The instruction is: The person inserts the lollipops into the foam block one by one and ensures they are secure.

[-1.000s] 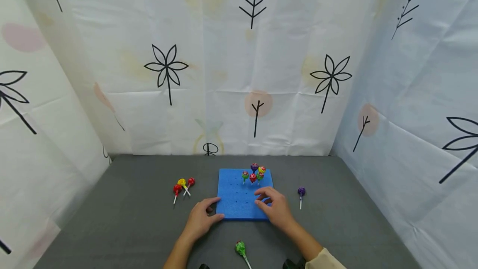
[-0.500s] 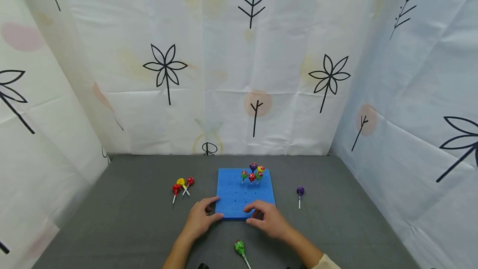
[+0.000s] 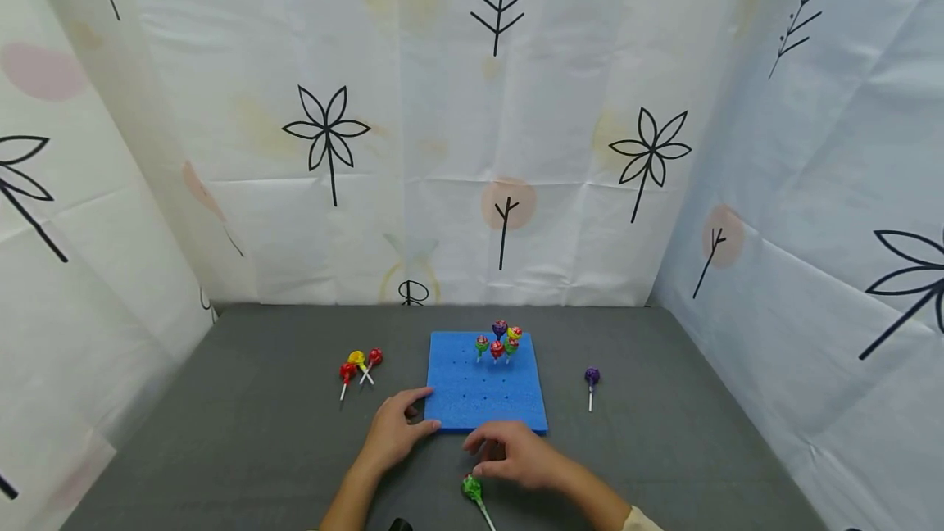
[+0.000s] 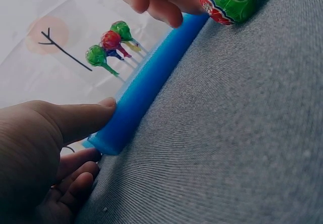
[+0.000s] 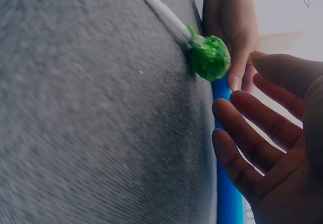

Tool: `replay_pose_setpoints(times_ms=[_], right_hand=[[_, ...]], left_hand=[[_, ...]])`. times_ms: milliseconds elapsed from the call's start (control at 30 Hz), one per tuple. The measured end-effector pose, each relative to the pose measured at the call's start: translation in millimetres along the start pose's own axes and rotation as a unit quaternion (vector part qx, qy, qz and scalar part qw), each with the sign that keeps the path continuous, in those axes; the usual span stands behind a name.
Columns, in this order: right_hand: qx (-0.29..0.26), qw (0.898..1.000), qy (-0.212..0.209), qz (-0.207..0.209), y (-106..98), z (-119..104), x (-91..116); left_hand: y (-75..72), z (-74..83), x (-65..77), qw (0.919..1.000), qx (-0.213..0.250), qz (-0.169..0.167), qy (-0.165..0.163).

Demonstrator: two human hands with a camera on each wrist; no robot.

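A blue foam board (image 3: pixel 468 412) with rows of small holes lies on the grey table. My left hand (image 3: pixel 394 431) grips its near left corner, thumb on the front edge and fingers round the left side. Several lollipops (image 3: pixel 497 348) in purple, yellow, red and green wrappers stand upright in the board's far right part. In front of the board my right hand (image 3: pixel 516 456) hovers with nothing in it, its fingers loosely bent. Right below its thumb in the head view lies a green lollipop (image 3: pixel 472 488), stick toward me; the right wrist view shows its green wrapper (image 5: pixel 209 57) beyond the fingertips.
To the left of the board lie two red lollipops (image 3: pixel 347 372) and a yellow lollipop (image 3: pixel 357 358), sticks crossing. A purple lollipop (image 3: pixel 592 376) lies to the right. White printed curtains (image 3: pixel 442 105) enclose the table (image 3: pixel 258 433) at the back and sides.
My right hand has drawn back from above the board toward me and slightly left, to the green lollipop. The left hand has stayed at the board's corner.
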State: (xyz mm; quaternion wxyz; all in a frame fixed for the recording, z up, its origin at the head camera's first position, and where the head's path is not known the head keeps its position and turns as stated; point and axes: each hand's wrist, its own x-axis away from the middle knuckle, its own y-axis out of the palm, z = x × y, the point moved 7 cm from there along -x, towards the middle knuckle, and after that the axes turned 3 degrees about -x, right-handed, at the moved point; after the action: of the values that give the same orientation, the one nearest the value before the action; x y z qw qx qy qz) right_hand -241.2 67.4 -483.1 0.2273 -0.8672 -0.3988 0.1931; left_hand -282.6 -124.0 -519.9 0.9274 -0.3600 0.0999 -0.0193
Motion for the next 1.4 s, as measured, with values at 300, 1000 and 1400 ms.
replay_pose_setpoints(times_ms=[300,1000,1400], right_hand=[[-0.011,0.998,0.030,-0.057,14,8,-4],[0.075,0.993,0.014,-0.088,22,3,-8],[0.046,0.998,0.001,-0.042,8,-4,-8]], left_hand=[[-0.4,0.6,-0.7,1.0000,-0.001,0.001,0.001],[0.3,-2.3,-2.9,0.9999,-0.006,-0.007,-0.009],[1.6,-2.7,-2.0,0.9998,-0.008,-0.012,-0.016]])
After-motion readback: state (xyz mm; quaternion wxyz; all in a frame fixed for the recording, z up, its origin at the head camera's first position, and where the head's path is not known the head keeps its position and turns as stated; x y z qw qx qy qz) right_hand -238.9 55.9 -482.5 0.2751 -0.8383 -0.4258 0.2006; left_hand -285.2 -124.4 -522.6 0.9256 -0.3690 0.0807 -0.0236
